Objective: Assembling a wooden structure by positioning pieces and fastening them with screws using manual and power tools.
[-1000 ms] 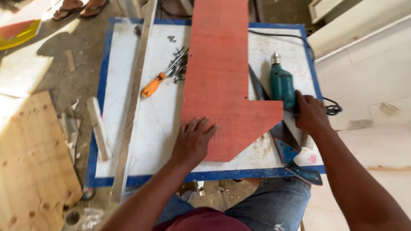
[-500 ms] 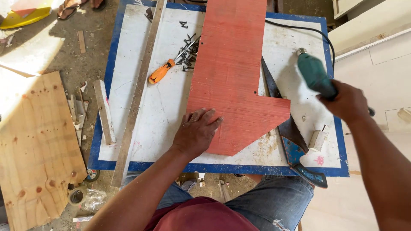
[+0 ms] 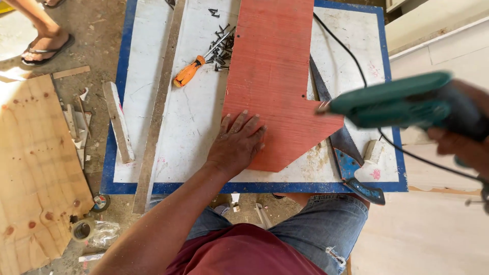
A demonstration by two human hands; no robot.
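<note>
My left hand (image 3: 237, 143) presses spread flat on the red arrow-shaped wooden board (image 3: 272, 76); my right hand (image 3: 461, 140) grips the green electric drill (image 3: 395, 106).

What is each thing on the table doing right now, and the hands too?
Left hand: flat, pressing on the red board.
Right hand: gripping the drill, lifted above the table.
Drill: held in the air, blurred, tip pointing left, cord attached.
Red board: lying flat on the table.
Screwdriver: lying loose.
Screws: scattered in a heap.
Saw: lying flat, partly under the board.
</note>
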